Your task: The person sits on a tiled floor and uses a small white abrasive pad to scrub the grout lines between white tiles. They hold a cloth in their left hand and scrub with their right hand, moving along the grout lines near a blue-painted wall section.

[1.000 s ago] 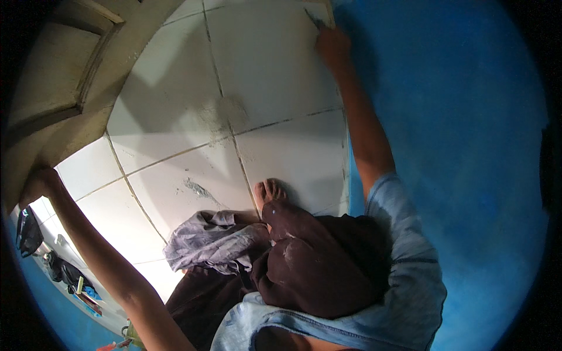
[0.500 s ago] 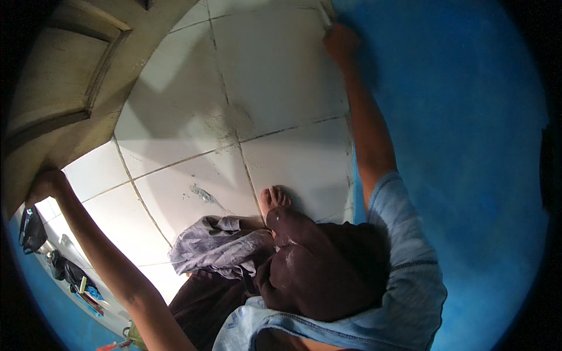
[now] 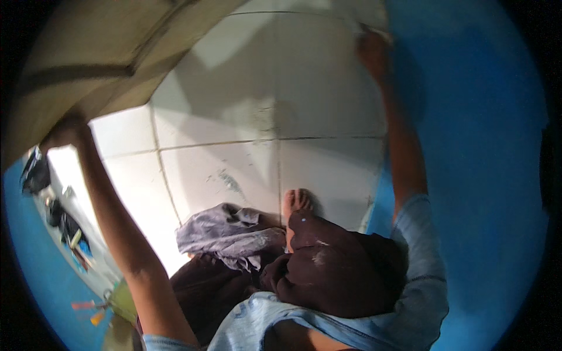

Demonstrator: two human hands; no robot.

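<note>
At the upper left, my left hand (image 3: 69, 130) is closed on the edge of a beige panelled door (image 3: 99, 82); motion blurs its fingers. My right arm stretches far forward along the blue wall (image 3: 480, 146). There my right hand (image 3: 374, 52) is closed around a thin, light-coloured tool (image 3: 358, 26), low by the seam between wall and floor. Blur hides the tool's exact kind. A greyish smear of crumbs (image 3: 229, 181) lies on the white tiled floor (image 3: 328, 169) ahead of my bare foot (image 3: 297, 200).
A crumpled grey-purple cloth (image 3: 225, 234) lies over my dark trousers. Along the left wall stand black plastic bags (image 3: 38, 172), with a green container (image 3: 122, 304) and red- and orange-tipped tools (image 3: 96, 316) nearer me. The door overhangs the floor at upper left.
The view has turned, shifting the floor and both arms rightward in the picture. My left hand remains at the door's edge and my right hand by the wall's foot, still with the tool.
</note>
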